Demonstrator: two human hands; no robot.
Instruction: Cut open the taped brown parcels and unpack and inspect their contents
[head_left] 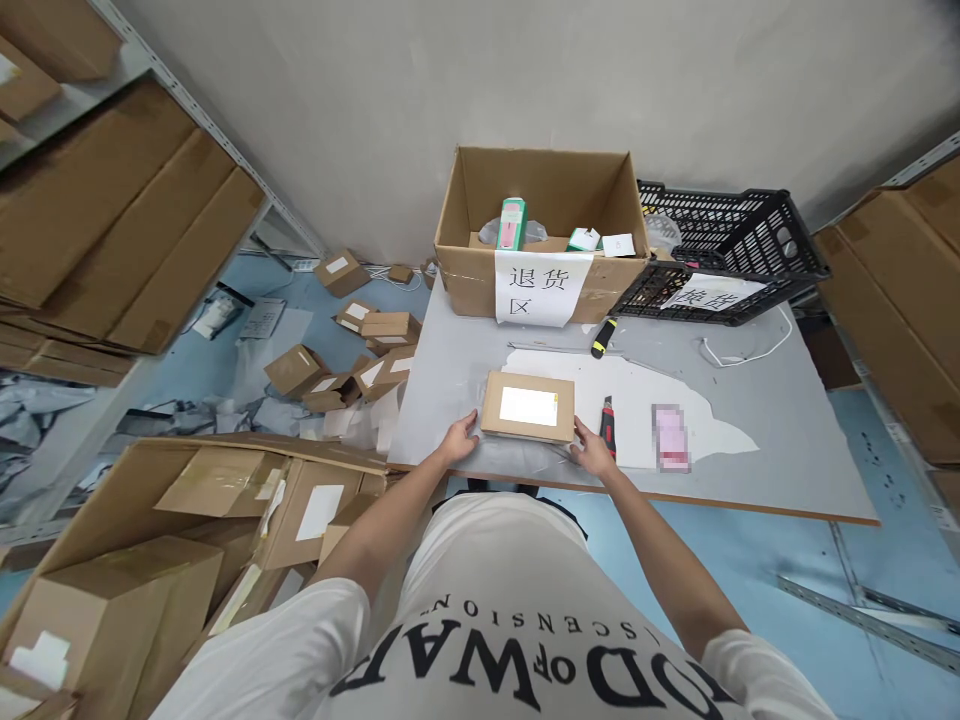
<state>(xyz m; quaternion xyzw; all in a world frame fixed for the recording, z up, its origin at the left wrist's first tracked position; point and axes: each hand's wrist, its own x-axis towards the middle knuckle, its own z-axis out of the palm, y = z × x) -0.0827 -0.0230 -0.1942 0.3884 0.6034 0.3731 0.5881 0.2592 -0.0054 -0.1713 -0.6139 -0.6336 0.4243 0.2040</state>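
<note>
A grey table [765, 440] carries a flat cardboard parcel [528, 406], a red box cutter [607, 422], a yellow-and-black cutter [602, 338], a white cable [750, 352] — and, at its far edge, an open carton [541, 235] and a black crate [724, 250].

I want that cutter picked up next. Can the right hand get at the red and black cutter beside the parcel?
Probably yes: the right hand rests at the parcel corner, and the cutter lies just beside it with nothing between.

small parcel [528, 407] laid on table [780, 440] near front edge | left hand [459, 440] set at its left side, right hand [592, 452] at its right | knife [607, 424] just right of parcel | open carton [544, 232] behind parcel | crate [724, 255] behind-right
</note>
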